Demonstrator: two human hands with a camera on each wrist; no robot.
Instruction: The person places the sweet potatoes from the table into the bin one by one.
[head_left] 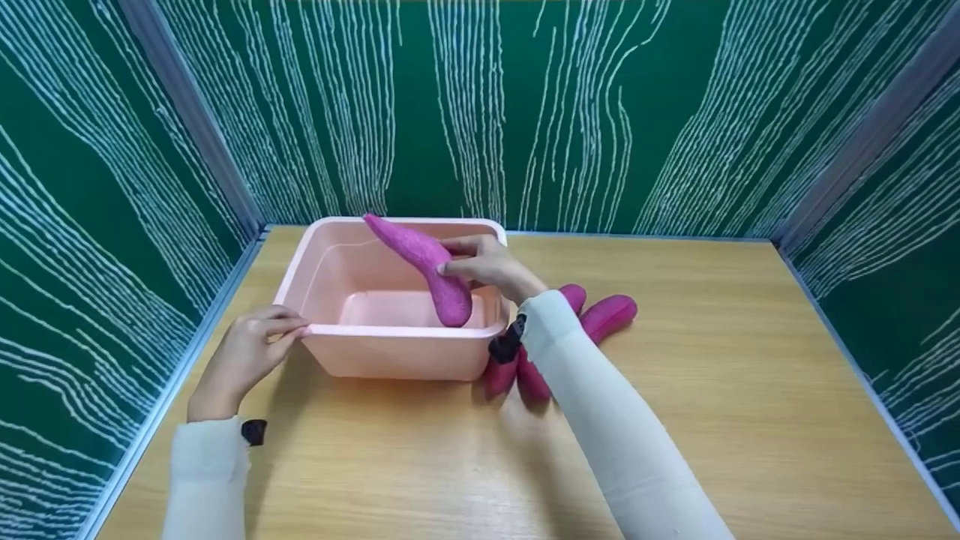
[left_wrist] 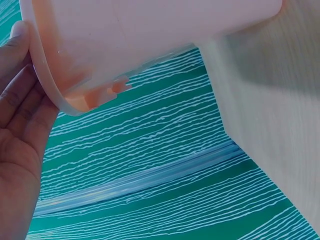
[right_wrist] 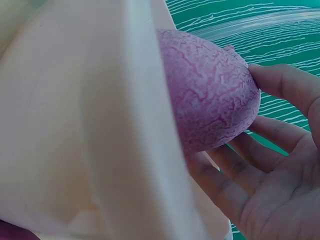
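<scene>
A pink plastic bin (head_left: 397, 356) stands on the table, its inside partly visible. Over its opening, my right hand (head_left: 491, 266) grips a purple sweet potato (head_left: 420, 255) by the middle, thumb on the near side. The root is tilted, its thin tip up at the far left and its fat end dipping inside the front rim. In the right wrist view, thumb and fingers wrap the sweet potato (right_wrist: 210, 95), partly hidden behind the bin's rim. My left hand (head_left: 244, 352) pinches the bin's front left corner, thumb against the rim, as the left wrist view also shows.
Several more sweet potatoes (head_left: 611, 315) lie on the table (head_left: 712, 390) right of the bin, partly hidden by my right forearm. Green panels (head_left: 675, 75) with white wavy lines enclose the table at the back and both sides, joined by grey corner posts.
</scene>
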